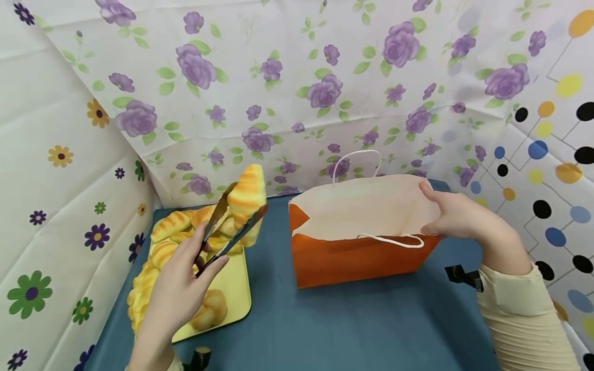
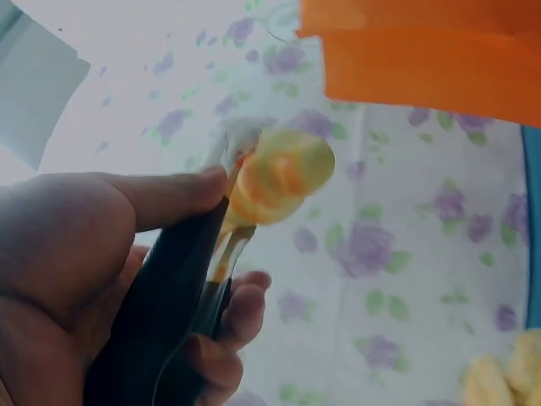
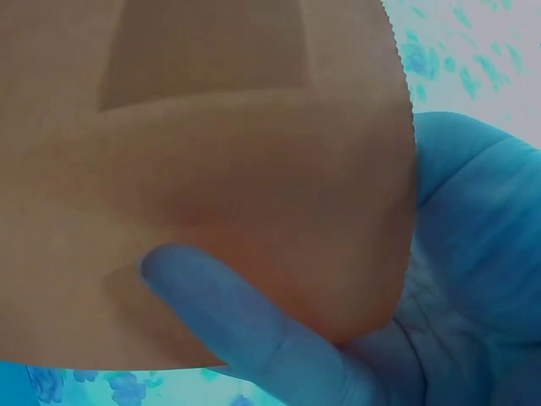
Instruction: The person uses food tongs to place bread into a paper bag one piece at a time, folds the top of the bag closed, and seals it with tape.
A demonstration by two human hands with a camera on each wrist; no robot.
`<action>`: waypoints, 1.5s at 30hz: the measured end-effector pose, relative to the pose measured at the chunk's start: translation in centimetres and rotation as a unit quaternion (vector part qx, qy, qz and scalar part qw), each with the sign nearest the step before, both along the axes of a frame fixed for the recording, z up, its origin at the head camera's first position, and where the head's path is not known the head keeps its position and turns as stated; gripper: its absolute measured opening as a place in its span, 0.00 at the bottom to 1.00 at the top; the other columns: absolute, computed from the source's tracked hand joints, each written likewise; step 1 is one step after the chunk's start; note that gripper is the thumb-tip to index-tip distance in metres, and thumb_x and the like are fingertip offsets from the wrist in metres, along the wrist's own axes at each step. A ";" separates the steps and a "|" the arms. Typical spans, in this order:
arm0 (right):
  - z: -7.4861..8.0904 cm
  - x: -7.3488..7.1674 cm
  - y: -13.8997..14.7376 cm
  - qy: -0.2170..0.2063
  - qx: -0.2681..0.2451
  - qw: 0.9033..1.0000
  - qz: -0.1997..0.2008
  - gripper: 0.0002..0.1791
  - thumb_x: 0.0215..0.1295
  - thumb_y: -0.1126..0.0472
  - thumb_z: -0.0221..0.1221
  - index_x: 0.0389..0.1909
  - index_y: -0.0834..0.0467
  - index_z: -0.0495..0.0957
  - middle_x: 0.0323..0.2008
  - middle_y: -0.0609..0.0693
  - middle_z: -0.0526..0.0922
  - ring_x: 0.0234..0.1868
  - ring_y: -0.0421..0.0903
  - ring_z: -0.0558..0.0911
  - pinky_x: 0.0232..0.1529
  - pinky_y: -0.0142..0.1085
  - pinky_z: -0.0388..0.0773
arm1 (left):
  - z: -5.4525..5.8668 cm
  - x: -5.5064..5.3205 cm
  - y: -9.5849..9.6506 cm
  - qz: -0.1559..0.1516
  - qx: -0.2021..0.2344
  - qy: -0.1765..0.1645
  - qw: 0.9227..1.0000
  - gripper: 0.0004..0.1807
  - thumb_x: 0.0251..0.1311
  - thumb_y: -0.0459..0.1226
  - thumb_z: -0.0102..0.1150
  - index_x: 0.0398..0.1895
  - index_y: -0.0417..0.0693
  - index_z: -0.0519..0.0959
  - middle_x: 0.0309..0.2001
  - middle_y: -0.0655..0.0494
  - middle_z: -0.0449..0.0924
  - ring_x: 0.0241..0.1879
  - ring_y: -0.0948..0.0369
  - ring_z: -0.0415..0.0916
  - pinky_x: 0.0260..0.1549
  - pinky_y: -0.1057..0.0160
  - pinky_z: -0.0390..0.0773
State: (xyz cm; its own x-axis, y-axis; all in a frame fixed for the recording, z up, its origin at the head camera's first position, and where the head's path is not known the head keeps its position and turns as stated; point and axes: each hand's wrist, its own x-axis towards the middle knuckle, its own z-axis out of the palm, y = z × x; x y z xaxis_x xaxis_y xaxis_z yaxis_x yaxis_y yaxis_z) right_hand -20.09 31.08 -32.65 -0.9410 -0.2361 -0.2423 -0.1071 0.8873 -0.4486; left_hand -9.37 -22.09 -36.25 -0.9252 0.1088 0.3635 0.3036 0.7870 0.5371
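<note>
My left hand (image 1: pixel 178 288) grips a pair of tongs (image 1: pixel 218 226) with dark handles. Between the tong tips is a piece of yellow bread (image 1: pixel 247 198) with browned stripes, held up above the tray's right side. In the left wrist view the bread (image 2: pixel 283 176) looks blurred. On the right, my right hand (image 1: pixel 457 214) holds the side rim of an orange paper bag (image 1: pixel 352 263), whose mouth is open and whose inside is pale. The right wrist view shows one digit of the right hand (image 3: pixel 254 313) lying against the bag's inner face (image 3: pixel 254 169).
A yellow tray (image 1: pixel 238 288) at the left bears several bread pieces, including a round knotted roll (image 1: pixel 211 310) near its front. The bag has white handles (image 1: pixel 392 240). A blue cloth (image 1: pixel 334 330) covers the table, with flower-patterned sheets (image 1: pixel 278 77) behind.
</note>
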 end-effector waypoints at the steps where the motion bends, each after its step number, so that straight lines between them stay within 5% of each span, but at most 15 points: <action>1: 0.0 0.1 0.0 -0.002 -0.002 1.000 -0.001 0.61 0.66 0.53 0.73 0.87 0.59 0.41 0.72 0.77 0.67 0.42 0.53 0.81 0.43 0.48 0.78 | 0.5 -0.1 0.3 -0.015 -0.002 0.002 1.000 0.41 0.76 0.47 0.66 0.86 0.54 0.60 0.47 0.58 0.76 0.36 0.63 0.69 0.29 0.63 0.70; 7: 0.1 0.4 0.3 -0.005 -0.007 1.000 0.003 0.60 0.66 0.54 0.72 0.87 0.60 0.41 0.70 0.79 0.69 0.34 0.46 0.83 0.40 0.48 0.83 | 3.4 -0.8 2.7 -0.094 -0.027 -0.008 0.995 0.40 0.77 0.50 0.64 0.87 0.60 0.59 0.53 0.63 0.76 0.36 0.66 0.71 0.27 0.64 0.72; 13: 0.2 0.4 0.0 0.001 -0.009 1.000 0.009 0.58 0.67 0.55 0.71 0.87 0.59 0.43 0.71 0.78 0.68 0.31 0.46 0.83 0.39 0.47 0.82 | 6.2 -2.7 5.1 -0.158 -0.066 0.016 0.985 0.41 0.76 0.48 0.65 0.87 0.62 0.57 0.44 0.63 0.73 0.33 0.65 0.68 0.26 0.62 0.70; 19: 0.1 0.4 -0.2 -0.005 -0.003 1.000 0.007 0.59 0.67 0.55 0.71 0.87 0.58 0.42 0.69 0.78 0.70 0.33 0.48 0.82 0.39 0.47 0.81 | 7.9 -4.5 8.0 -0.203 -0.124 0.051 0.970 0.42 0.76 0.49 0.65 0.87 0.54 0.58 0.50 0.56 0.78 0.42 0.59 0.73 0.39 0.57 0.74; 23: 0.1 0.4 -0.2 -0.001 0.000 1.000 0.013 0.57 0.67 0.56 0.71 0.87 0.60 0.43 0.68 0.76 0.72 0.34 0.48 0.80 0.39 0.47 0.81 | 8.3 -5.6 10.2 -0.215 -0.170 0.071 0.959 0.41 0.76 0.48 0.65 0.86 0.50 0.60 0.56 0.53 0.79 0.47 0.54 0.75 0.41 0.54 0.74; 27: 0.2 0.3 -0.2 -0.009 -0.005 1.000 0.019 0.56 0.70 0.58 0.68 0.87 0.60 0.42 0.54 0.70 0.80 0.29 0.48 0.80 0.35 0.46 0.80 | 8.6 -6.5 12.3 -0.218 -0.204 0.071 0.952 0.40 0.76 0.49 0.65 0.85 0.50 0.61 0.57 0.53 0.79 0.48 0.55 0.75 0.38 0.55 0.71; 33: 0.1 0.3 -0.3 0.004 -0.018 0.999 0.039 0.51 0.75 0.56 0.65 0.87 0.61 0.43 0.62 0.74 0.77 0.29 0.45 0.84 0.39 0.48 0.83 | 8.4 -7.8 14.7 -0.223 -0.251 0.055 0.940 0.40 0.77 0.50 0.63 0.85 0.51 0.61 0.59 0.55 0.78 0.49 0.56 0.74 0.36 0.57 0.69; 37: 0.0 0.3 -0.6 0.002 -0.033 0.999 0.038 0.50 0.74 0.57 0.64 0.86 0.65 0.46 0.50 0.64 0.82 0.26 0.48 0.81 0.35 0.44 0.78 | 7.8 -8.6 15.7 -0.228 -0.271 0.044 0.934 0.40 0.77 0.51 0.63 0.85 0.51 0.62 0.63 0.54 0.77 0.53 0.54 0.75 0.37 0.58 0.71; 40: 0.1 0.2 -0.9 -0.001 -0.030 0.999 0.030 0.48 0.74 0.59 0.64 0.84 0.69 0.48 0.54 0.67 0.82 0.26 0.48 0.81 0.35 0.44 0.78 | 7.4 -9.0 16.0 -0.231 -0.281 0.030 0.931 0.40 0.76 0.52 0.63 0.85 0.52 0.61 0.64 0.54 0.77 0.52 0.54 0.75 0.37 0.58 0.71; 43: 0.2 0.2 -1.0 -0.006 -0.026 0.999 0.026 0.44 0.76 0.60 0.60 0.83 0.72 0.50 0.70 0.76 0.71 0.28 0.47 0.83 0.38 0.47 0.82 | 7.2 -9.2 16.3 -0.233 -0.294 0.015 0.927 0.40 0.76 0.53 0.63 0.85 0.53 0.61 0.63 0.55 0.77 0.52 0.55 0.74 0.37 0.59 0.71; 45: 0.3 0.2 -1.1 -0.013 -0.026 0.999 0.026 0.42 0.79 0.61 0.56 0.85 0.69 0.48 0.70 0.79 0.69 0.28 0.47 0.83 0.39 0.48 0.83 | 7.1 -9.4 16.4 -0.234 -0.302 0.005 0.924 0.40 0.76 0.52 0.64 0.84 0.53 0.62 0.61 0.55 0.78 0.51 0.56 0.74 0.37 0.59 0.71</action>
State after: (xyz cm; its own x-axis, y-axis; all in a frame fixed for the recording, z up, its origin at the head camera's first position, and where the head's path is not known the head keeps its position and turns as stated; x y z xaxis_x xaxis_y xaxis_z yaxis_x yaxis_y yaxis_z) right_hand -19.91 30.00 -32.34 -0.9205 -0.2979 -0.2529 -0.1401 0.8557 -0.4981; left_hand -18.75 -5.65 -29.18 -0.7223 0.6823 0.1131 0.6894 0.7234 0.0385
